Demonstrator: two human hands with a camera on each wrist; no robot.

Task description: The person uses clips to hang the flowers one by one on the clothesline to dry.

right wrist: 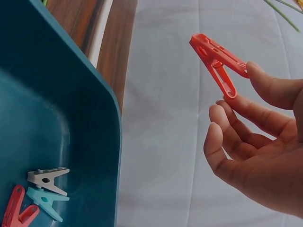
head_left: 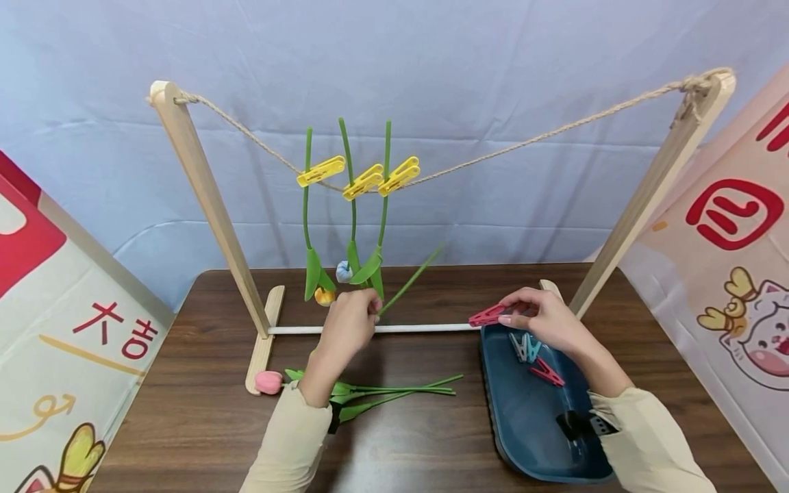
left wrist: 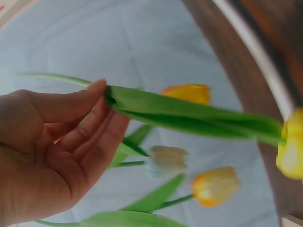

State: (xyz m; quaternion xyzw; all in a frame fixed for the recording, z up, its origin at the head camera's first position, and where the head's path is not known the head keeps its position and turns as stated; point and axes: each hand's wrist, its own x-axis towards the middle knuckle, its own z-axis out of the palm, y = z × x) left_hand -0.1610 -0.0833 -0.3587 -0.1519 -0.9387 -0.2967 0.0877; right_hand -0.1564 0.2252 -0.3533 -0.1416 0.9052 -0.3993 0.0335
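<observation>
In the left wrist view my left hand (left wrist: 61, 151) pinches the green stem of a yellow tulip (left wrist: 291, 146) between thumb and fingers, near its leaf. The head view shows that stem (head_left: 411, 279) slanting up to the right from this hand. My right hand (head_left: 542, 318) pinches a red clothespin (right wrist: 218, 61) by its handles, above the blue basin's far edge. Three tulips hang bloom-down from the rope (head_left: 542, 135), each held by a yellow clothespin (head_left: 320, 170). An orange-yellow bloom (head_left: 324, 296) and a pale blue bloom (head_left: 344, 272) show; my left hand hides the third in the head view.
A wooden frame (head_left: 212, 212) with a white crossbar (head_left: 431, 329) carries the rope. The blue basin (head_left: 511, 438) at right holds grey, teal and red clothespins (head_left: 546, 373). A pink tulip (head_left: 268, 382) and several green stems (head_left: 407, 390) lie on the table, partly behind my left forearm.
</observation>
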